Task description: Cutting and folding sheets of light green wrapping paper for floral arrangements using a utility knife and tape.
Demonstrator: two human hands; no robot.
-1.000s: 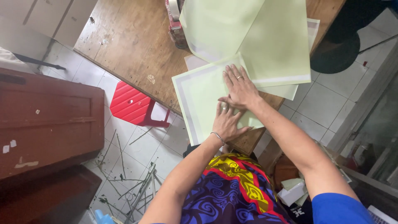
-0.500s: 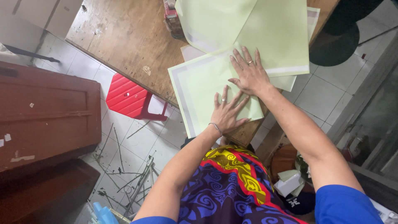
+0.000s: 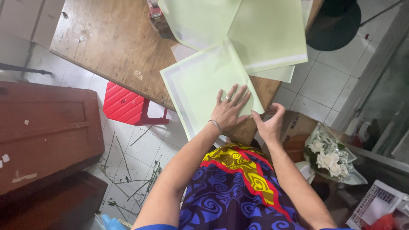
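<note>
Both hands at the near corner of a pale green sheet on a worn wooden counter.

The left hand (image 3: 228,111) lies flat on the pale green sheet (image 3: 200,83), fingers spread, ring and bracelet visible, gripping nothing. The right hand (image 3: 269,122) is at the sheet's near right corner by the counter (image 3: 110,47) edge, thumb and fingers curled at the paper's edge; whether they pinch it cannot be told. The sheet overhangs the counter's near edge. Further green sheets (image 3: 268,32) overlap behind it. A red plastic stool (image 3: 125,106) stands on the tiled floor below; a white flower bouquet (image 3: 328,155) lies right.
</note>
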